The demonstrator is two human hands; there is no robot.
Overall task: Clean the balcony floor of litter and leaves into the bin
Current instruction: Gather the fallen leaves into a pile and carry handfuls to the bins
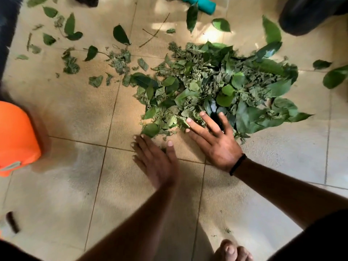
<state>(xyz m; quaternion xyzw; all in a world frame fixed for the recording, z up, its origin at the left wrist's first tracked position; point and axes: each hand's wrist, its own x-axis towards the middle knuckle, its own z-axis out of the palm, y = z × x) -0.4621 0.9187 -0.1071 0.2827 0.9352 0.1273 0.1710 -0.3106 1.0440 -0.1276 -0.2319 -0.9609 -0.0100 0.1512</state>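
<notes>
A big pile of green leaves [218,85] lies on the beige tiled floor [75,185], right of centre. My right hand [214,142], a dark band on its wrist, lies flat with spread fingers on the near edge of the pile. Just left of it my left hand [156,159] stands on its edge, fingers straight, touching the nearest leaves; it holds nothing. Loose leaves [71,25] and thin twigs [154,32] are scattered to the far left. An orange bin [17,138] sits at the left edge.
A teal cylinder [203,4] lies at the top. A large dark object [308,14] fills the top right corner, another dark shape [5,34] the top left. My bare toes [231,251] show at the bottom. A small dark stick [13,221] lies at the lower left.
</notes>
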